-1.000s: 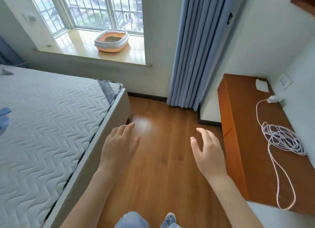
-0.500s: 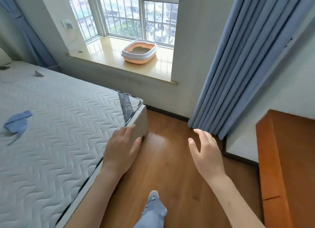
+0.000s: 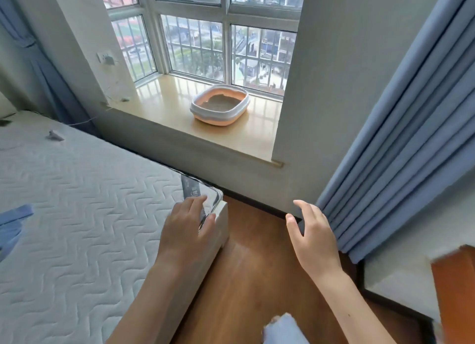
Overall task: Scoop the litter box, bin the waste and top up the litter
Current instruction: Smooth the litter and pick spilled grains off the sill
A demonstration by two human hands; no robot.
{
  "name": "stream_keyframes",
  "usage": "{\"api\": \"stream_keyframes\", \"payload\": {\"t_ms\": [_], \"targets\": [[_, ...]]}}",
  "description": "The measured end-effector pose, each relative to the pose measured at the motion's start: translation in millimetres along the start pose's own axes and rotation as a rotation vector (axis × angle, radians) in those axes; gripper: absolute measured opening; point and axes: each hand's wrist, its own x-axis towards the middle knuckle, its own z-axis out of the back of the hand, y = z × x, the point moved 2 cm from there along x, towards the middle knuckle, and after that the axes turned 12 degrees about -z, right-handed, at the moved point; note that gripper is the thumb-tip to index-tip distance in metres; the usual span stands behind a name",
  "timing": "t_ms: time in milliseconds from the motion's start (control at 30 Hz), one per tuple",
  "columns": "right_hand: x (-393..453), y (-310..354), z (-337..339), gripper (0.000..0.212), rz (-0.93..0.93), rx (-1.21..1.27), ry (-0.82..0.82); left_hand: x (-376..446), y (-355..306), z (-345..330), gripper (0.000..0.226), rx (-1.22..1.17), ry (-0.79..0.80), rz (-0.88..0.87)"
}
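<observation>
The litter box (image 3: 203,112), white rim over a peach base, stands on the wide window sill (image 3: 164,104) ahead, with grey litter (image 3: 218,103) inside. My left hand (image 3: 187,230) hovers over the near corner of the mattress, fingers relaxed, holding nothing. Over the wooden floor my right hand (image 3: 312,234) is held out with its fingers spread and empty. Both hands are well short of the box. No scoop, bin or litter bag shows.
A white quilted mattress (image 3: 77,202) fills the left, its corner by my left hand. Blue curtains (image 3: 401,143) hang at right. An orange-brown cabinet edge (image 3: 455,287) shows at far right. A strip of wooden floor (image 3: 257,274) leads toward the sill.
I have walked toward the window: the litter box is nearer and more central, the cabinet has slid off to the right. My hands keep the same open pose.
</observation>
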Motion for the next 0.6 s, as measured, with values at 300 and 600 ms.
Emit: {"api": "stream_keyframes", "payload": {"t_ms": [300,600], "targets": [[196.2,-2.2,-50.1,0.038,0.056,0.022,0.108,152.4,34.3,-74.1,0.054,0.056,0.002,0.100],[383.1,17.2,-76.5,0.036,0.138,0.096,0.240,305.3,48.9,-109.6,0.051,0.078,-0.039,0.229]]}}
